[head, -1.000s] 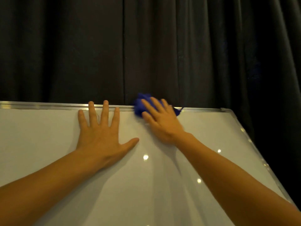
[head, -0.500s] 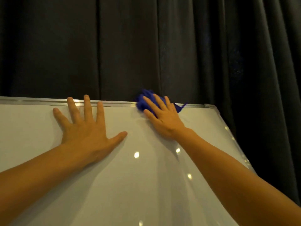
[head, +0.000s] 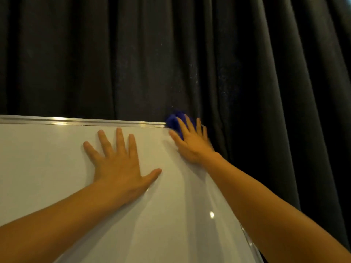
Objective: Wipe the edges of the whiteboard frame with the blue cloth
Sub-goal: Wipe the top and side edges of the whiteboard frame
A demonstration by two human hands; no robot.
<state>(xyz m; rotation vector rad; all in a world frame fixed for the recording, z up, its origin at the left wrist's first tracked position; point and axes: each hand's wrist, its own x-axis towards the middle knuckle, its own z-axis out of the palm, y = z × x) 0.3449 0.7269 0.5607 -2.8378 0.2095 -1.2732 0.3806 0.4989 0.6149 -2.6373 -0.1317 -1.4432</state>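
Observation:
The whiteboard (head: 47, 168) fills the lower left of the head view, with a silver metal frame (head: 85, 122) along its top edge. My right hand (head: 191, 143) presses a bunched blue cloth (head: 173, 121) against the frame's top right corner; my fingers cover most of the cloth. My left hand (head: 119, 162) lies flat on the white surface, fingers spread, holding nothing, a short way left of my right hand. The frame's right edge (head: 250, 243) shows only below my right forearm.
A dark pleated curtain (head: 190, 54) hangs right behind the board and fills the upper and right parts of the view. Small light reflections dot the glossy board surface.
My right hand has slid the blue cloth rightward along the top frame to the board's right corner. The left hand stays flat on the board, and the view has swung left.

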